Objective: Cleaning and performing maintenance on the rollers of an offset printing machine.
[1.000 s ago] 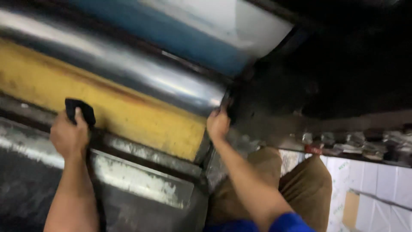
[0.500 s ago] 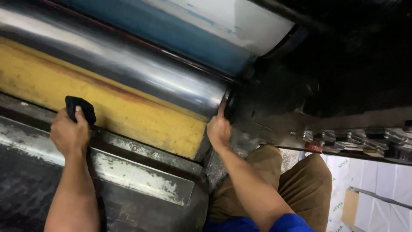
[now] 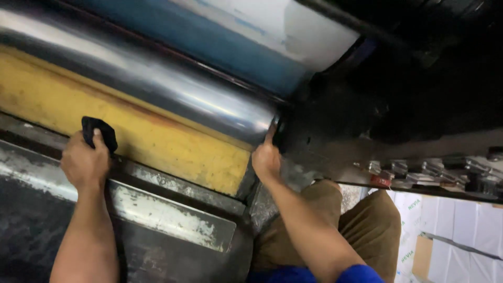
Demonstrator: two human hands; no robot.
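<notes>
Black cloth, a small crumpled rag, sat bunched under the thumb and curled fingers of the left hand, which clamped it against the lower edge of the long yellow-coated roller. Compared with a second earlier, that hand and rag had barely shifted along the roller, so the wiping looked paused or very slow at this spot. The right hand had changed more: from gripping the dark end of the machine it had stretched one finger up along the end of the shiny polished steel roller, the others folded loosely together and holding nothing. Below the rag ran a scuffed grey metal guard plate. Above the steel roller lay a blue-and-white cylinder, and brown trousers showed beneath the right forearm.
</notes>
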